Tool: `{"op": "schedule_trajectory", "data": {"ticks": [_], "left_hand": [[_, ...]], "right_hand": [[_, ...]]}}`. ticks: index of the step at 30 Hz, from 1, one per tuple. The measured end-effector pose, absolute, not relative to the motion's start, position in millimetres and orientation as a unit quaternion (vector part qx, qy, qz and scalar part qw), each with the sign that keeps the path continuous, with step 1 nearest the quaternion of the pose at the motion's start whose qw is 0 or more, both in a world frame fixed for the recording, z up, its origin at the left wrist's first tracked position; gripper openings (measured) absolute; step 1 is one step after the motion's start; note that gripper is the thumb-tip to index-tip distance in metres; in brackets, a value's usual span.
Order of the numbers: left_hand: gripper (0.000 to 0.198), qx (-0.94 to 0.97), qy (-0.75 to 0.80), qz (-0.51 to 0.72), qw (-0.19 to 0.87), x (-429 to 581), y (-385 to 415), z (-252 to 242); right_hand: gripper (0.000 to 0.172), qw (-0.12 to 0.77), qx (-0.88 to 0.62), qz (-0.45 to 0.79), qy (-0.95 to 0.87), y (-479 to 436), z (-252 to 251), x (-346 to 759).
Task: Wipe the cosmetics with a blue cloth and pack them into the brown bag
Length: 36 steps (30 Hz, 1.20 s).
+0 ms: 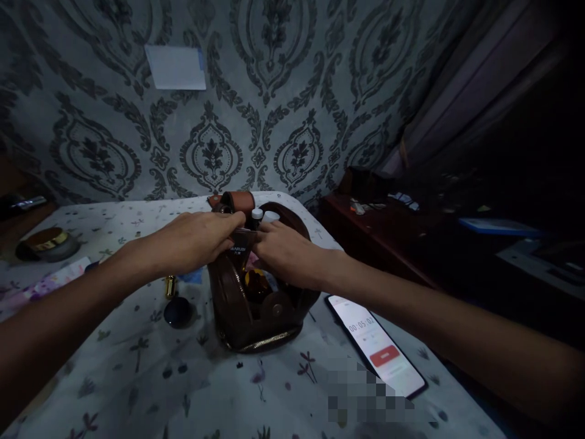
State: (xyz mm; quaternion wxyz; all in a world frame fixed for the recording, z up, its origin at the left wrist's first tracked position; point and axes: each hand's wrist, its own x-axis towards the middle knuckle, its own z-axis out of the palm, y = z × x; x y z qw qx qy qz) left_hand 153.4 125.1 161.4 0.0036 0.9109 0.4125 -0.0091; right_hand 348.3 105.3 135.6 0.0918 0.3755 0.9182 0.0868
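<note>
A brown leather bag [228,305] stands unzipped on the cloth-covered table. Over its opening, a small dark packet [239,247] with "MARUBI" printed on it is pinched between my two hands. My left hand [201,241] grips its left side, fingers closed near the bag's rim. On the other side my right hand [287,253] reaches into the opening, its fingers closed at the packet's right edge and partly hidden. An amber faceted item [256,282] sits inside the bag. Behind the hands, a white-capped bottle [256,214] stands in it.
A phone [379,347] with a running timer lies right of the bag. To the left are a dark round item [177,312], a small gold tube [170,286] and a gold-banded jar [48,242]. A patterned wall [258,116] rises behind the table.
</note>
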Motion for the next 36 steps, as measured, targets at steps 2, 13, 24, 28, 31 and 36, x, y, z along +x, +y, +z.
{"op": "schedule_trajectory", "data": {"ticks": [2,13,24,28,31,36], "left_hand": [[0.01,0.915,0.403,0.0,0.003,152,125,161],[0.012,0.914,0.407,0.003,0.007,153,123,162],[0.014,0.904,0.424,0.021,0.039,151,121,157],[0.01,0.9,0.431,0.041,0.05,151,121,153],[0.013,0.901,0.423,0.067,0.066,148,123,148],[0.018,0.901,0.411,0.102,0.088,144,125,140]], "right_hand": [[0.023,0.113,0.364,0.083,0.921,105,131,347],[0.023,0.079,0.351,-0.026,0.933,101,140,351],[0.019,-0.157,0.44,-0.023,0.884,81,175,388],[0.016,-0.148,0.471,-0.011,0.87,81,171,393],[0.018,-0.123,0.479,-0.024,0.869,78,171,397],[0.022,-0.109,0.465,-0.041,0.878,75,169,405]]}}
